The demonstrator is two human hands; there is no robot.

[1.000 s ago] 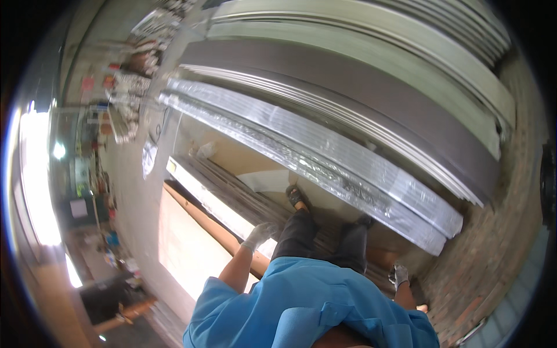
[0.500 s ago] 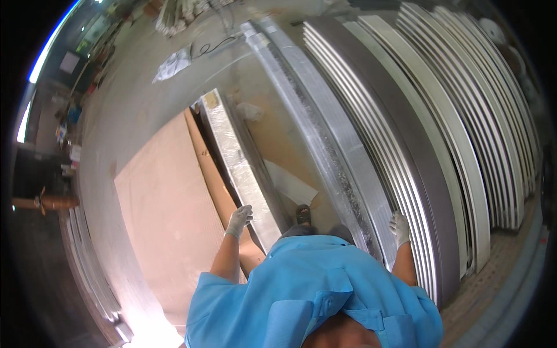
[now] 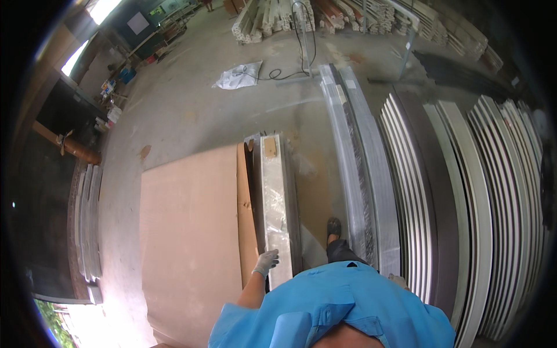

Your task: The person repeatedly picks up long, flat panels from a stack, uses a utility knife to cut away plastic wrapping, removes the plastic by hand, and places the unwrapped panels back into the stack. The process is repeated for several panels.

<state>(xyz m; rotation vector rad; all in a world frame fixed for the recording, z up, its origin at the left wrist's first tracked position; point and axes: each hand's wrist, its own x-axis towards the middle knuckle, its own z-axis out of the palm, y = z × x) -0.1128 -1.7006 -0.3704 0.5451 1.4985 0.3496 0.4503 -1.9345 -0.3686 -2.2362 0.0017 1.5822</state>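
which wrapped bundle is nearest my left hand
The pale bundle beside the brown sheet, with a tan patch near its far end; the silvery bundles lie farther right.

Narrow aisle (image 3: 316,180) between package (image 3: 274,197) and beams (image 3: 374,168)

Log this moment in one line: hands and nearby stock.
left hand: over wrapped pale bundle, contact unclear | right hand: mostly hidden by blue shirt, near wrapped grey lengths | brown sheet: left of pale bundle

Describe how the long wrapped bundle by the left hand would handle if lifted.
The bundle would probably feel slippery, as shiny plastic film covers it. Its straight edges suggest it is fairly stiff, and its length could make it swing if gripped off-centre.
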